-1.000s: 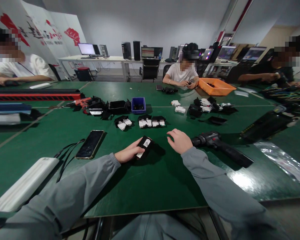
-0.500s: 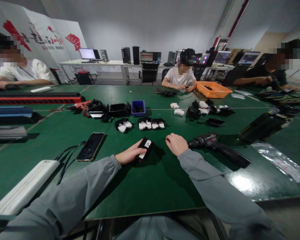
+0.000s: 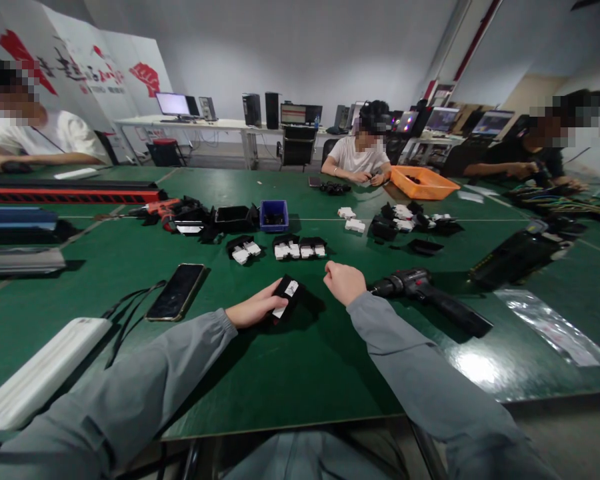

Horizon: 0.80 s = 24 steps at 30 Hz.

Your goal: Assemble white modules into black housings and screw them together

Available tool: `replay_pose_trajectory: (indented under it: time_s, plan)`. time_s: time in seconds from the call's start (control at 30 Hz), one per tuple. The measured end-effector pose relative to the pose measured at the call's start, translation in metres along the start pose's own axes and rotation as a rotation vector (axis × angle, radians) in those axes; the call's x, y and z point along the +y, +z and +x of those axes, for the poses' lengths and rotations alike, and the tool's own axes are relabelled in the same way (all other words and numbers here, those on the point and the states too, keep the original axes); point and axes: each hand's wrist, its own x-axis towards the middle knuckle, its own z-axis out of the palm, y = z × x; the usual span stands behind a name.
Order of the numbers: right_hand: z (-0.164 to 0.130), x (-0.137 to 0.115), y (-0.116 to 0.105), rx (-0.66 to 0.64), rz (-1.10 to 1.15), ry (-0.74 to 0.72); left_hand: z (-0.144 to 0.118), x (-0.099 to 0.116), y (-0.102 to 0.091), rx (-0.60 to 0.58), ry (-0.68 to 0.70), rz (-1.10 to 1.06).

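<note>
My left hand (image 3: 257, 308) is closed around a small black box-like part (image 3: 286, 298) with white labels or inserts on its face, thumb on top, held just above the green table. My right hand (image 3: 345, 281) is held to the right of it, apart from it, with fingers curled together; whatever they hold, if anything, is hidden. Just beyond the right wrist lies a black cordless drill (image 3: 425, 293), its chuck close to the sleeve. Ahead of my hands sit several black holders with white blocks (image 3: 286, 249), and another such holder (image 3: 244, 251) is to their left.
On my left lie a phone (image 3: 177, 292) and a white strapped bar (image 3: 45, 373). Farther off are a blue bin (image 3: 274, 216), an orange-red drill (image 3: 160, 211), and an orange crate (image 3: 424, 183). A plastic bag (image 3: 555, 327) lies right. Three co-workers sit around the table.
My right hand has drawn its fingers in a little more tightly. The left hand still holds the black part, and the whole view has shifted slightly.
</note>
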Motion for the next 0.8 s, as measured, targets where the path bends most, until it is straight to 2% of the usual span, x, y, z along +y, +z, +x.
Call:
replay_pose_trajectory:
  time_s: [0.33, 0.6, 0.8]
  plan:
    - [-0.001, 0.004, 0.0, -0.085, -0.007, -0.096, 0.001, -0.003, -0.002, -0.018, 0.018, 0.041]
    - [-0.013, 0.002, -0.008, -0.061, -0.005, -0.157, 0.0, 0.001, 0.0, -0.021, 0.029, 0.088]
    - [-0.022, -0.001, -0.009, -0.011, 0.077, -0.175, -0.001, 0.001, 0.002, -0.008, 0.03, 0.107]
